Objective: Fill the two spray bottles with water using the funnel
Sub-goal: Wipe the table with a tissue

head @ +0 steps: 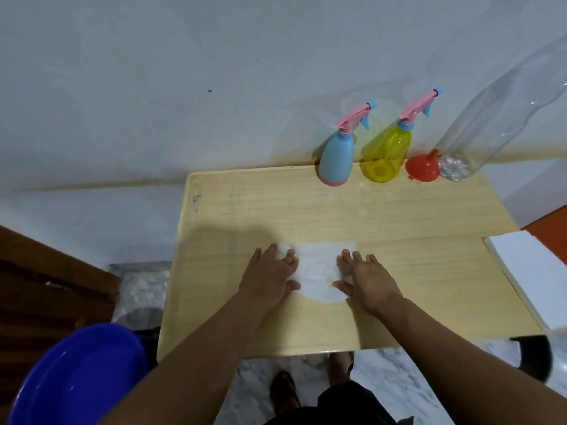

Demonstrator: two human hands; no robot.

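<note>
Two hands, the left hand (pixel 270 276) and right hand (pixel 366 279), lie flat and apart on a white cloth (pixel 316 271), gripping nothing. The blue spray bottle (pixel 337 157), yellow spray bottle (pixel 385 154), red funnel (pixel 422 168) and clear bottle (pixel 491 118) stand at the table's (pixel 399 216) far edge. Both trigger caps look fitted, and reaching across could topple the crowded bottles. The clear bottle's top is cut off; whether it holds water is unclear.
</note>
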